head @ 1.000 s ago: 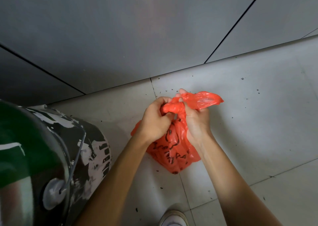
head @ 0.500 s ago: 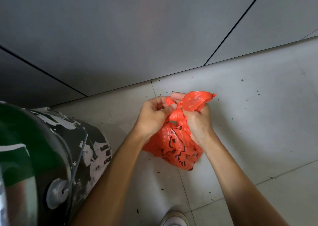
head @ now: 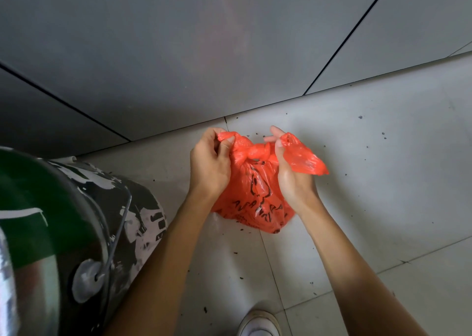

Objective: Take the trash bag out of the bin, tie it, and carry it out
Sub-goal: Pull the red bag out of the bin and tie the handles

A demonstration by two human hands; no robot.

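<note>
An orange-red plastic trash bag (head: 255, 200) with black print hangs between my hands above the floor. A twisted knot sits at its top, between the two hands. My left hand (head: 210, 164) pinches the left handle end. My right hand (head: 291, 174) grips the right handle end, which sticks out to the right as a loose flap. The bin (head: 76, 233), a dark metal pail with peeling white paint, a wire handle and a green inside, stands at the lower left, beside my left forearm.
A grey panelled wall (head: 204, 41) rises just behind the bag. The floor (head: 370, 169) is pale tile with dark specks scattered on it. The toe of my white shoe (head: 259, 323) shows at the bottom edge.
My hands have moved apart, drawing the two handle ends sideways. The knot now shows between them. The right end now sticks out past my right hand.
</note>
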